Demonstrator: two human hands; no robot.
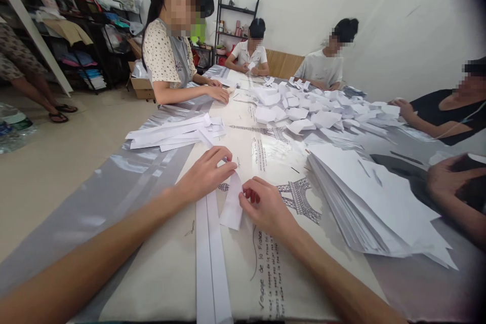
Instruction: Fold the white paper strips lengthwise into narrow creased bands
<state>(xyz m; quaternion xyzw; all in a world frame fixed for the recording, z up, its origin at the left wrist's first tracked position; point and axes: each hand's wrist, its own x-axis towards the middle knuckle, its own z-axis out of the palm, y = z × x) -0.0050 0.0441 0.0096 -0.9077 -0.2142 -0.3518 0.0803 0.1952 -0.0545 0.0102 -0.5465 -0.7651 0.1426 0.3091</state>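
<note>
Between my hands is a white paper strip, its near end hanging down over the printed cloth. My left hand pinches its upper part between thumb and fingers. At the strip's right edge, the curled thumb and fingers of my right hand grip it. Two long white paper strips run side by side under my left wrist toward the near table edge. Just beyond my left hand lies a loose heap of white paper strips.
A thick stack of white paper lies at the right. Beyond it spreads a pile of folded paper pieces. Several people sit or stand around the cloth-covered table; one person's hand works at the far left. Shelves stand behind.
</note>
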